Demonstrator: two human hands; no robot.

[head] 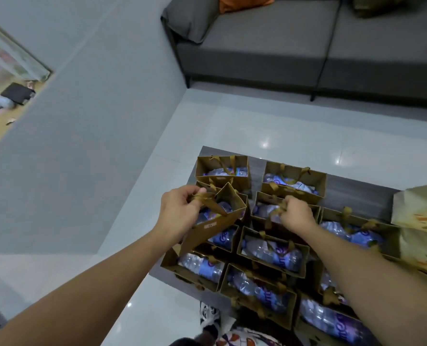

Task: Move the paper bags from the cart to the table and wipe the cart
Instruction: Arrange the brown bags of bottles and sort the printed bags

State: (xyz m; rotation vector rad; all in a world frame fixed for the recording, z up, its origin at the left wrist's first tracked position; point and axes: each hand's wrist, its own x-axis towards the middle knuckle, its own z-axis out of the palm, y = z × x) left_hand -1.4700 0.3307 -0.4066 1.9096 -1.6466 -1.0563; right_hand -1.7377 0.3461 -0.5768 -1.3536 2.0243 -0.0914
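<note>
Left hand [180, 211] clenched on the ribbon handles of a brown paper bag [213, 221], tilting it clear of its neighbours, apparently for a lift off the dark surface. Just right, right hand [296, 213] pinching the handles of a second bag [264, 211], which sits upright in its row; a two-bag carry looks intended. Around both, more open bags [272, 248] packed edge to edge, each holding a plastic water bottle [273, 253] laid flat. Cannot tell whether the dark slab [357, 191] is cart or counter. Far right, a larger patterned bag [421, 228]. Below, glossy white floor tiles [257, 121]; beyond, a grey sofa [269, 41] with an orange cushion [242, 2].
</note>
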